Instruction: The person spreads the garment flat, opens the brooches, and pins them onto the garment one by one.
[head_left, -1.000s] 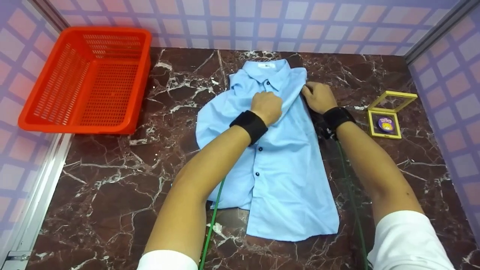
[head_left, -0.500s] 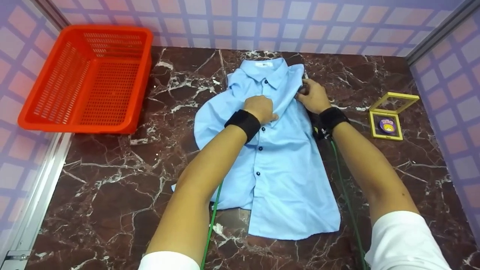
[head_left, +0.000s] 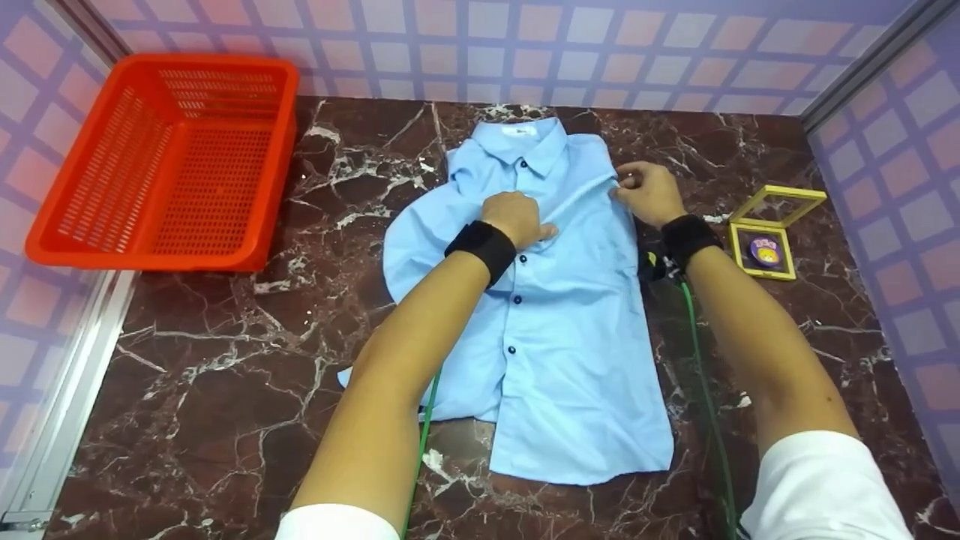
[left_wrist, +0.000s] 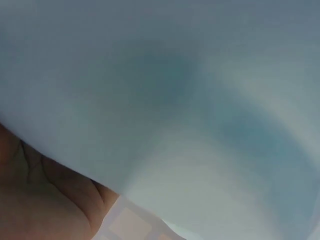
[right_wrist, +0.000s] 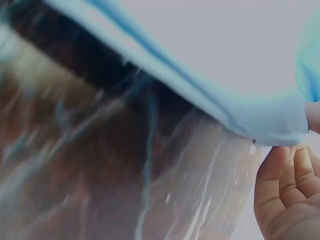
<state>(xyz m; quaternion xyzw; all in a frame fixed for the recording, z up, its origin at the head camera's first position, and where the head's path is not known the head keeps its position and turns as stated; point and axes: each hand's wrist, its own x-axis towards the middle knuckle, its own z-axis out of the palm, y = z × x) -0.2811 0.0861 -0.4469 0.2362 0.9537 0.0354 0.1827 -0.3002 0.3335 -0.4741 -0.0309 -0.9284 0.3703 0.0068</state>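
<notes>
A light blue button-up shirt lies front side up, its collar away from me and dark buttons down the middle. My left hand rests on its upper chest, back of the hand up and thumb out to the right. Its fingertips are hidden, and I cannot tell whether they grip the cloth. Close-up pale cloth fills most of the left wrist view. At the shirt's right edge, below the shoulder, my right hand pinches the fabric between thumb and fingers. The right wrist view shows this held edge lifted off the table.
An empty red plastic basket stands at the back left. On the right sits a small yellow case with its lid up and a purple round badge inside. Checked walls enclose the dark marble table. Green cables trail from the wrists.
My right hand first shifts slightly left, then back out to the right, drawing the shirt's edge outward. My left hand has slid slightly left and toward me, its thumb now spread.
</notes>
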